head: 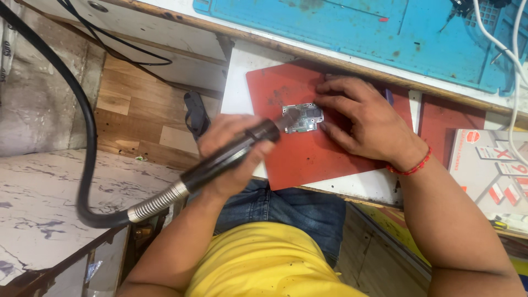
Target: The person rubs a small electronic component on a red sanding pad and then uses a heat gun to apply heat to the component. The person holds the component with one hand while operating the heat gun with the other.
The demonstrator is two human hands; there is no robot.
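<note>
Two hands are seen over a red mat (308, 159). A black hot-air handpiece (231, 157) is gripped in the closed left hand (234, 159), nozzle angled onto a small circuit board (302, 118), which is pinned flat by the right hand (363, 121), fingers spread.

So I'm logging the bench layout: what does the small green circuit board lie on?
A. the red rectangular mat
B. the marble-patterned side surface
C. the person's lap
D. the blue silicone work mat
A: the small green circuit board lies flat on the red rectangular mat, steadied by the right hand, while the left hand aims the black hot-air handpiece at it.
</note>
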